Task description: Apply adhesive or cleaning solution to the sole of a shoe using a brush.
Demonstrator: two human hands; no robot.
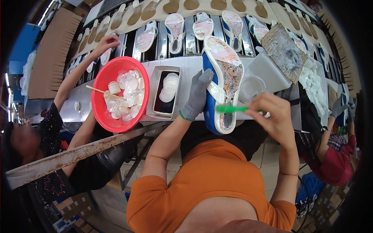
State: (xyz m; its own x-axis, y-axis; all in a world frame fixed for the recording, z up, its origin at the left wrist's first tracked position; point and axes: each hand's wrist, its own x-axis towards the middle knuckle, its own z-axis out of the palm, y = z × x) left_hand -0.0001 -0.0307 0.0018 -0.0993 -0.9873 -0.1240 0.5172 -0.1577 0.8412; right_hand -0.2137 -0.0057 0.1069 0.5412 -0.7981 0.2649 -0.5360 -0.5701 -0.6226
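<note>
My left hand (199, 91), in a grey glove, grips a sandal (229, 58) by its left side, below the front strap. The sandal is white-rimmed with a blue last under it, tilted so its rough, speckled upper face shows. My right hand (273, 113) is bare and pinches a slim green brush (229, 109), shaped like a toothbrush. The green tip lies over the heel part of the sandal; whether it touches is hard to tell. A clear round dish (251, 88) stands just right of the sandal.
Left stand a red basin (99, 105) of translucent discs with a stick across it, and a white tray (154, 112) with discs. Sandals (175, 33) line the roller conveyor (190, 46) ahead. A stained board (285, 52) leans right. A co-worker's arm (74, 79) reaches in from the left.
</note>
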